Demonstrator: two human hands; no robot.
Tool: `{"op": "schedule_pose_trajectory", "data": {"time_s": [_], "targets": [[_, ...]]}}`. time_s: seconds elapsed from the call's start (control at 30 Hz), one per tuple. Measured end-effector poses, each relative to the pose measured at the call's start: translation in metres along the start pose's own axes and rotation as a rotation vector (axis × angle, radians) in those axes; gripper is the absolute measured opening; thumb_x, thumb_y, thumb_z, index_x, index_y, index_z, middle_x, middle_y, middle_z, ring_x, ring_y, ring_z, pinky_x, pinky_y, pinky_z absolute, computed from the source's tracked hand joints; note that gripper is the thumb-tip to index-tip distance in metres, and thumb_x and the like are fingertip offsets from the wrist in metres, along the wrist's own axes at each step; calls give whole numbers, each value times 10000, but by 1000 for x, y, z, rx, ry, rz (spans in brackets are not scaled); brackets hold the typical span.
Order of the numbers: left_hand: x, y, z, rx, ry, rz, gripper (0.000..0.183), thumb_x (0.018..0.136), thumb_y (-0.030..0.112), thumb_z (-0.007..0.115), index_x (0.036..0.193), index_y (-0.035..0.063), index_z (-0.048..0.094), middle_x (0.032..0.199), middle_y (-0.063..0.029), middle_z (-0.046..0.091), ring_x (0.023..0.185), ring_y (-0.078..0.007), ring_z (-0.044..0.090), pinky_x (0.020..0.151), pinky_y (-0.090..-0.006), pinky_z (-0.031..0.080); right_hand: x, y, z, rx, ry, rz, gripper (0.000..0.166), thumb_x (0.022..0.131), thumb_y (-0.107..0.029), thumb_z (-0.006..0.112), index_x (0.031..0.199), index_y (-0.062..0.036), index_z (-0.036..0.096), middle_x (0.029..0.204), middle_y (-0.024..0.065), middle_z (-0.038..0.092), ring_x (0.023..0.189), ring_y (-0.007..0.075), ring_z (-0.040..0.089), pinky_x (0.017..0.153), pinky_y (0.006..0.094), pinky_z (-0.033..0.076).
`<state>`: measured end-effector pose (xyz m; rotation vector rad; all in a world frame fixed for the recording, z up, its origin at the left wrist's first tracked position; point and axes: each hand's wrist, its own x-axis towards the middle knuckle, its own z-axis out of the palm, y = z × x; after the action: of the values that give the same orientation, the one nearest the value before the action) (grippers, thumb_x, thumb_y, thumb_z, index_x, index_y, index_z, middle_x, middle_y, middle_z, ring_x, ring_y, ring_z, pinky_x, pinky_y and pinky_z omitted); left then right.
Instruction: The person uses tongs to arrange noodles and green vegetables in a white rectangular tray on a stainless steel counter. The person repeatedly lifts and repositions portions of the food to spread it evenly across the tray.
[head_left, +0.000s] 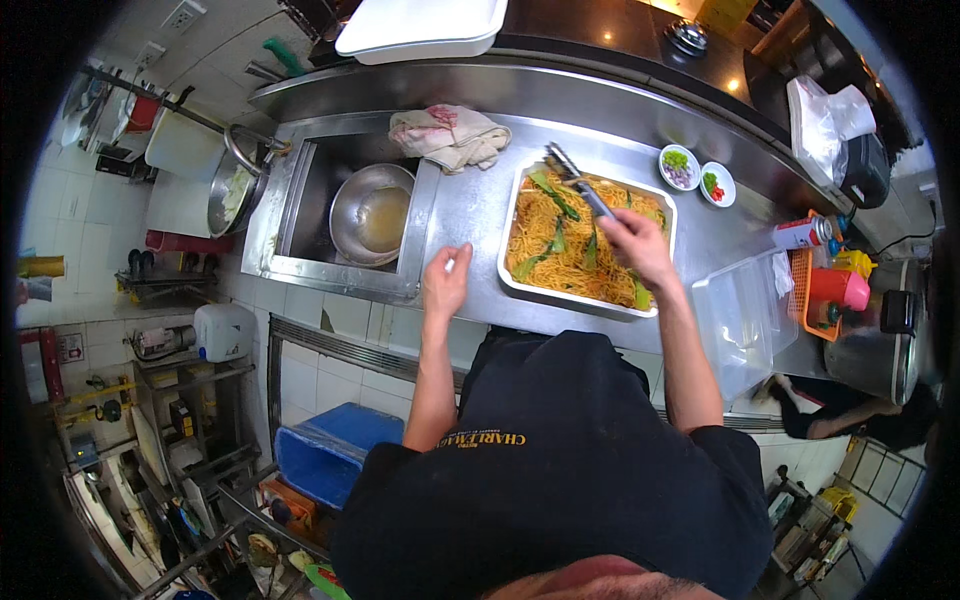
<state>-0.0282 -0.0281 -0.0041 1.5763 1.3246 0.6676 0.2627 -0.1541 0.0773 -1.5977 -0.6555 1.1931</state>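
Note:
My right hand (637, 244) is closed around the handle of metal tongs (589, 191), whose tips lie over the upper left corner of a white tray (504, 264). Fried noodles (540, 244) with green leafy vegetables fill that tray. To the left of it, my left hand (448, 279) hangs above the steel counter (480, 206), its fingers curled around a small white item (450, 265) too small to identify. Two small white bowls stand beyond the tray's upper right corner: one with chopped green and purple pieces (677, 166), the other with green and red ones (717, 185).
Left lies a sink holding a metal bowl (379, 217) with liquid, a stained cloth (450, 139) at its edge. Clear plastic containers (731, 322), an orange basket (802, 285) and a spray can (801, 232) stand right. A blue bin (337, 450) sits below. Another person's arm (855, 422) shows lower right.

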Motion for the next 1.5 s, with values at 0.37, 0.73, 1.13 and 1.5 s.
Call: {"op": "schedule_pose_trajectory", "data": {"time_s": [0.37,0.73,1.13,1.5], "targets": [[13,-16,27,-311,-413,-227,238,954,313,600,906,79,597,732,17,577,578,-64,491,492,-227,383,-35,43,-23,-685,787,-349,234,851,-239,654,853,-6,631,664,127,538,627,298,537,597,399,423],[91,17,65,-192,-652,-189,229,960,334,567,928,107,569,679,-12,601,520,-82,514,433,-231,368,-22,101,-78,38,911,30,394,936,-412,580,1004,-24,608,950,73,682,851,194,627,692,355,470],[61,-6,71,-356,-490,124,225,915,134,558,1071,-12,629,938,-79,677,832,-140,601,743,-281,482,-2,122,-92,59,951,120,462,910,-407,597,987,48,627,865,136,668,768,226,610,721,391,487],[-26,68,-32,-713,-269,182,93,939,72,526,994,8,564,889,-38,616,766,-87,556,688,-238,459,-15,-1,-54,-37,677,-82,305,941,-332,611,855,-40,584,728,38,597,642,119,508,600,298,421]]}}
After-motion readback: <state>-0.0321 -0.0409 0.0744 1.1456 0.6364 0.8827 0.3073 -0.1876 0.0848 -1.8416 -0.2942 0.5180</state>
